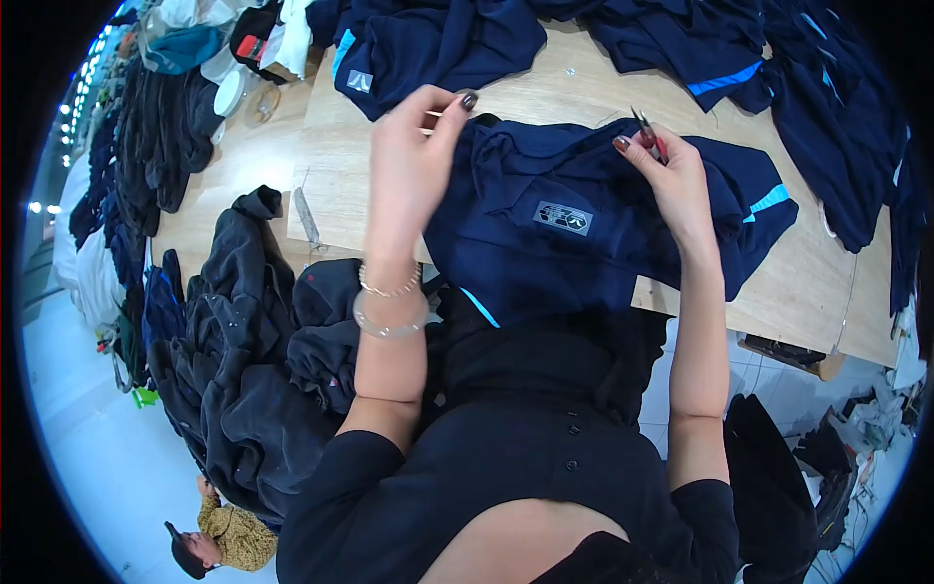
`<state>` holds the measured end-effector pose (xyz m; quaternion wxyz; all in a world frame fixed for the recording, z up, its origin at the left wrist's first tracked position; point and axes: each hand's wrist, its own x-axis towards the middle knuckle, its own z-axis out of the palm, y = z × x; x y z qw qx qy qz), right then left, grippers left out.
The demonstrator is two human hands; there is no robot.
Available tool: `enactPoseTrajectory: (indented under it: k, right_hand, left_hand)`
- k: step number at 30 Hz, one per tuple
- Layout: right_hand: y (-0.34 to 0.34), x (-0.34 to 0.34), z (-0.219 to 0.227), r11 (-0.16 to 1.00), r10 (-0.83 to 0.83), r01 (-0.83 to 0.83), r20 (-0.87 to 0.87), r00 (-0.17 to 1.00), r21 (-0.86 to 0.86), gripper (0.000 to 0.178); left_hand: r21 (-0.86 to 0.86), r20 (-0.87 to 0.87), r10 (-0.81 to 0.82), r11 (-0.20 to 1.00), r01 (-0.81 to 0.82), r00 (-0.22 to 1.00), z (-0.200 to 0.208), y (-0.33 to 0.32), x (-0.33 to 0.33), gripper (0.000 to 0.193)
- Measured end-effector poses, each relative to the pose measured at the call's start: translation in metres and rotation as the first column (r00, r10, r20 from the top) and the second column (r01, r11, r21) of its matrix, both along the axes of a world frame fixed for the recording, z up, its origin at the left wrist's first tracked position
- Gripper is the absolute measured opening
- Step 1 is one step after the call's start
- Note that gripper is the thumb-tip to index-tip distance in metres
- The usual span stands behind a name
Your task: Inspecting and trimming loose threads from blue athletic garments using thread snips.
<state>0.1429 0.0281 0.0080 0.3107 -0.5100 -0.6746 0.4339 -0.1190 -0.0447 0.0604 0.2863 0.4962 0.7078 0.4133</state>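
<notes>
A navy garment (603, 258) with light blue side pieces and a grey printed patch lies bunched on the table edge in front of me. At its upper left, my left hand (418, 141) is raised with thumb and fingertips closed together; anything between them is too small to make out. My right hand (671, 175) rests over the garment's upper right edge. In its grip are red-handled thread snips (648, 134), their dark points facing up and away from me. The fingers under the palm are partly hidden.
More navy garments (671, 39) cover the far side of the wooden table (321, 136). Dark clothes (253, 360) are heaped at my left, beside a clear strip (306, 214). A white lidded tub (232, 91) stands far left. Another person (229, 535) is at the lower left.
</notes>
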Motion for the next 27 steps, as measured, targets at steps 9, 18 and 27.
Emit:
enactPoseTrajectory:
  k: [9,18,27]
  right_hand:
    - [-0.025,-0.098,-0.009,0.892,0.248,-0.220,-0.020,0.969,0.394,0.024]
    - [-0.005,-0.103,-0.019,0.940,0.164,-0.120,-0.112,0.980,0.319,0.015]
    - [0.000,-0.084,0.000,0.976,0.089,-0.129,-0.219,0.972,-0.175,0.018]
  left_hand:
    - [-0.059,-0.060,-0.228,0.973,0.225,0.972,-0.049,-0.008,-0.004,0.044]
    - [0.085,-0.065,-0.174,0.980,0.179,0.983,-0.058,-0.004,0.007,0.029]
    - [0.254,-0.047,-0.186,0.948,0.191,0.982,-0.043,-0.003,0.027,0.022]
